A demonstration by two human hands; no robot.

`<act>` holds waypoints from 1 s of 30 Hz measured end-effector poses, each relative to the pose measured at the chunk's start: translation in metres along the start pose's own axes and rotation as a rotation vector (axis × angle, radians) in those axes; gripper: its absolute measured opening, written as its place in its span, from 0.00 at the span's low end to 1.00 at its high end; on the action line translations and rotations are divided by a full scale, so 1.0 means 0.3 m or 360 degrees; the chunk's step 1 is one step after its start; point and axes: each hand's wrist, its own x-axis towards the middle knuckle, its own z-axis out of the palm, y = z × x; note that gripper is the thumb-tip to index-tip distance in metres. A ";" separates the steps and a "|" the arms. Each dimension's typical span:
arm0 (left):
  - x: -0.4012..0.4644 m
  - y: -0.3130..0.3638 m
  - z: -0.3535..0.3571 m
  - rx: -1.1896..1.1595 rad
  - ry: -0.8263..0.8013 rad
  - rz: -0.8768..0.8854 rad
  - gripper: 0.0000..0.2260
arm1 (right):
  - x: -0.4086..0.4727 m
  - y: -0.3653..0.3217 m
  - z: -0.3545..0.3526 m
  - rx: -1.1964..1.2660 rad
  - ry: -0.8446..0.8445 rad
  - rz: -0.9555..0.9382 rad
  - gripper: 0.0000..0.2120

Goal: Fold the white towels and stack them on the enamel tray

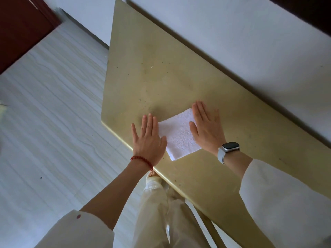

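Cream sleeves (279, 199) nearest, both flat with straight fingers: left hand (148, 138) and right hand (207, 129) flanking folded white towel (176, 135) on yellowish table (161, 72)

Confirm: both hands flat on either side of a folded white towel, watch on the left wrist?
Not quite. The head view shows the watch on the right wrist. Left hand and right hand do lie flat at either side of the folded towel.

Nothing to read here, folks: no lettering, label, brand or number legible on any surface.
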 end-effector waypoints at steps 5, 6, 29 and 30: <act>-0.046 0.035 0.064 0.0097 0.0111 0.0347 0.31 | -0.051 -0.070 0.053 -0.0016 0.0047 -0.0234 0.26; -0.056 0.029 0.073 0.0083 0.0106 0.0372 0.31 | -0.064 -0.071 0.068 0.0000 0.0003 -0.0196 0.26; 0.154 0.051 -0.118 -0.0255 -0.0340 -0.0357 0.26 | 0.171 -0.031 -0.090 0.0089 -0.0564 0.0179 0.16; 0.155 0.053 -0.119 -0.0254 -0.0355 -0.0373 0.25 | 0.161 -0.032 -0.087 0.0125 -0.0522 0.0148 0.14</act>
